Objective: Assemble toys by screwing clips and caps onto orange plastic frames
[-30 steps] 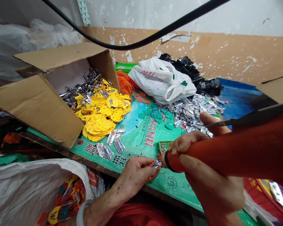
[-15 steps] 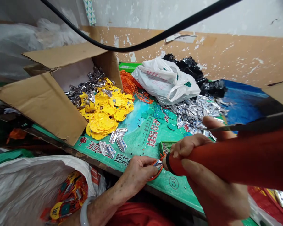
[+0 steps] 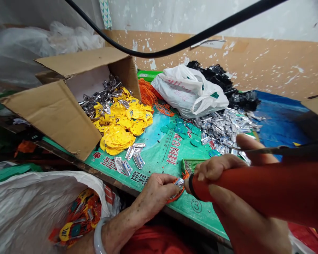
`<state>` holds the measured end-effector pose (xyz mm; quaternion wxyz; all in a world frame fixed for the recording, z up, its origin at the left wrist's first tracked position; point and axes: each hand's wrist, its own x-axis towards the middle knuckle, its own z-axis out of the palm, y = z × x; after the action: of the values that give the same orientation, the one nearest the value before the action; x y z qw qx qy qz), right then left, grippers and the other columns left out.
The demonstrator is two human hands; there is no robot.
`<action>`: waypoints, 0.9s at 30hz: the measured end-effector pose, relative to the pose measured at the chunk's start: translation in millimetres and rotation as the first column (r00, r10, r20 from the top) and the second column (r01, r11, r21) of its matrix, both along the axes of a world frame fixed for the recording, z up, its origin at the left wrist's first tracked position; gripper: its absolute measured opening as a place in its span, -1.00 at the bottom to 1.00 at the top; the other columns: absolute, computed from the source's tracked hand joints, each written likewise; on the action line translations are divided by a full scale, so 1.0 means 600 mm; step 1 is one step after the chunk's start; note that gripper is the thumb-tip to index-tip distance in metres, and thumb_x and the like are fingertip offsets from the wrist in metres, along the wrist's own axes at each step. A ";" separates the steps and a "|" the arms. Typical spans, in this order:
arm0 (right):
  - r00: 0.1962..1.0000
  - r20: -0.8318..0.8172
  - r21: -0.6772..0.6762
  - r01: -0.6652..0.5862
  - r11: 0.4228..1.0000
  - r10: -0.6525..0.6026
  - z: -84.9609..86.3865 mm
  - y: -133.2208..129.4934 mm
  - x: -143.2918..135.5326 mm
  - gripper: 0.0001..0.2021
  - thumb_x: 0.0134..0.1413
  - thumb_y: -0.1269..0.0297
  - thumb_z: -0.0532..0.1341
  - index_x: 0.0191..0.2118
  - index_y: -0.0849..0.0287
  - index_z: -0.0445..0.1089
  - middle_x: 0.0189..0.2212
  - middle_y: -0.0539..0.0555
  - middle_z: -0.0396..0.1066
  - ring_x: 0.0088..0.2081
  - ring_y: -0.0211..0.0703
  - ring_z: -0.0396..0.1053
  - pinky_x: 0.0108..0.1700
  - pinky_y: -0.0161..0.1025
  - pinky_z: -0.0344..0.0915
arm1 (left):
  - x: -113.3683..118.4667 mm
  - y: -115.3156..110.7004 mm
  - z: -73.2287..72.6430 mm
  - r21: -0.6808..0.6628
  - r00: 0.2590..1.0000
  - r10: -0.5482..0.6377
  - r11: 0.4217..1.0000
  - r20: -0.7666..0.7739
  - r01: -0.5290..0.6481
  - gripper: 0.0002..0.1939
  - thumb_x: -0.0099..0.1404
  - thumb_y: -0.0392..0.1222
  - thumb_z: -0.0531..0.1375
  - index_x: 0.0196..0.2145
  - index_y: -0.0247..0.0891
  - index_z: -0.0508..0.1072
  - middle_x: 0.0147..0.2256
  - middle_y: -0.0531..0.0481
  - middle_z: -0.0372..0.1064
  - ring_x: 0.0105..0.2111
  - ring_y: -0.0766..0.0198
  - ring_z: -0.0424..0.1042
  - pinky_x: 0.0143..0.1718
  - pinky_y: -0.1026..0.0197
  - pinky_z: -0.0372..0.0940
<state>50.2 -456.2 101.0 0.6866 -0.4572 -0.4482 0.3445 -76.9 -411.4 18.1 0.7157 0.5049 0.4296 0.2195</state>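
My left hand [image 3: 151, 195], its fingers pinched, holds a small orange plastic part [image 3: 182, 192] with a silver-and-blue piece [image 3: 179, 182] lying on it, close to the table's front edge. Wrapped around a red power screwdriver [image 3: 265, 190] is my right hand [image 3: 243, 208]. The tool lies almost level, its tip [image 3: 187, 185] against or very near the silver piece; whether they touch is hard to see. My fingers cover much of the orange part. Just behind the tip stands a green tray [image 3: 184, 165] of small metal bits, partly hidden by the right hand.
Left on the table is a tipped cardboard box [image 3: 53, 116] with metal pieces and yellow parts [image 3: 116, 139] spilling out. Behind are a white bag [image 3: 188, 91], silver pieces [image 3: 228, 127] and black parts [image 3: 214, 76]. A sack [image 3: 42, 197] stands lower left. A black cable [image 3: 153, 54] hangs across the top.
The view has shifted slightly, so the scene sits a little further right. Both hands keep their grip, and the screwdriver tip stays at the orange part.
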 end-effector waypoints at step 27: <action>0.990 -0.138 0.030 -0.007 1.000 0.011 -0.014 0.001 0.018 -0.38 -0.08 0.36 0.36 0.11 -0.14 0.20 -0.46 -0.07 0.36 -0.40 -0.16 0.37 -0.27 -0.05 0.42 | 0.002 -0.003 0.014 0.015 0.998 -0.046 0.999 -0.049 0.047 -0.79 0.03 -0.09 0.12 -0.62 -0.26 0.30 -0.62 0.16 -0.08 -0.55 0.38 -0.11 -0.49 0.18 -0.25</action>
<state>60.9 -455.6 92.8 0.7211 -0.4199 -0.4067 0.3720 -75.5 -413.0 26.3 0.7059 0.5257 0.4334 0.1936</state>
